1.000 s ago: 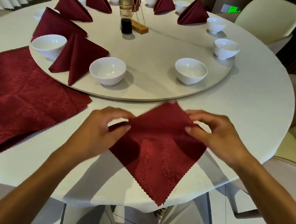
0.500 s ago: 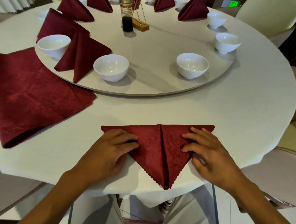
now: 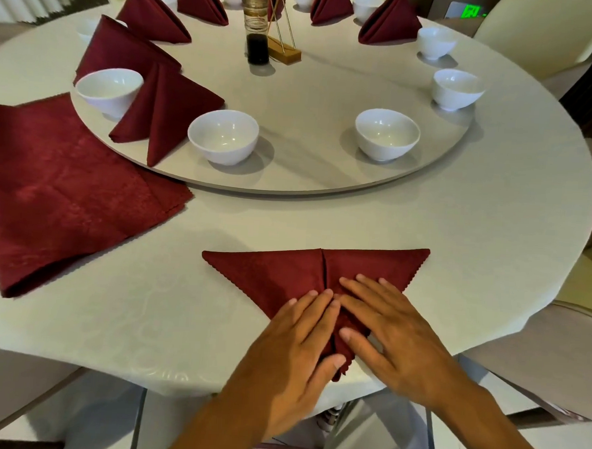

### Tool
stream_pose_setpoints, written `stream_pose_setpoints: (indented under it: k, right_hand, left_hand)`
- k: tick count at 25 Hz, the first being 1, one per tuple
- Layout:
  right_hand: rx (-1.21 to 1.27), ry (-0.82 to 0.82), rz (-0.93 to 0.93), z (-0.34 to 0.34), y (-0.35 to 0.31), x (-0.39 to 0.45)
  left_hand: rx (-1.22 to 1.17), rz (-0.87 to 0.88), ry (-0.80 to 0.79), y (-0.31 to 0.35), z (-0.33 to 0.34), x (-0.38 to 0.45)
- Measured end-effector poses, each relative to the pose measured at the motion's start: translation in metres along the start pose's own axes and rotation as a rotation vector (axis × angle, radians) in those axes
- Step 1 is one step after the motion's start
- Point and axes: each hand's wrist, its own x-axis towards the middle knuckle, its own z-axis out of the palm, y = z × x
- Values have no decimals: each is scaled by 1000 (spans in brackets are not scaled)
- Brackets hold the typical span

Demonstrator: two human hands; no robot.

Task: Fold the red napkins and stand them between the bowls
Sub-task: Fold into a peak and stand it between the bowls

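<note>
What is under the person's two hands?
The folded red napkin lies flat under the left hand and right hand. Its lower tip is mostly covered; white table beneath.

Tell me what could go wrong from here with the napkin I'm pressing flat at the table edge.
1. The folded napkin has its lower tip right at the table edge, under the left hand and right hand; once lifted, it may slide off.
2. Releasing pressure could let the centre flaps spring open.
3. The likely slot lies between the near-left bowl and near-right bowl; a careless reach might knock either.
</note>
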Motion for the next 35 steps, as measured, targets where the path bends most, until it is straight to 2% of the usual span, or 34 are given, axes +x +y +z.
stream_pose_setpoints:
  k: [2,5,10,12,15,17,19,21,22,25,27,30,35]
  right_hand:
    - [-6,-15,20,-2,-2,1]
    - [-122,-123,3,0,9,6]
    - [-207,-219,319,-29,78,31]
    - [-238,-144,353,-33,70,29]
    - [-59,98,308,-19,0,10]
    - [-26,170,276,2,-44,-5]
    - [-50,181,275,18,-57,-13]
    - [-125,124,270,22,-46,-14]
    - [-169,95,250,22,-38,-15]
    - [-216,81,239,17,-31,-13]
    - [-200,93,273,18,-47,-6]
    - [-198,54,331,30,-64,1]
    - [-205,23,304,32,-57,-2]
  left_hand:
    - [63,-20,0,4,9,1]
    - [88,-31,-6,2,8,6]
    - [100,-23,-16,-6,4,18]
    - [65,-50,-26,0,6,18]
    - [-202,-152,38,12,6,24]
    - [-412,-229,36,17,4,28]
    - [-602,-276,36,21,-1,28]
    - [-798,-323,76,19,-13,29]
    - [-808,-309,109,10,-19,30]
    - [-432,-251,203,-41,-29,33]
    - [-257,-207,149,-75,-32,33]
    - [-102,-145,51,-92,-24,26]
    - [29,-261,63,-98,-32,20]
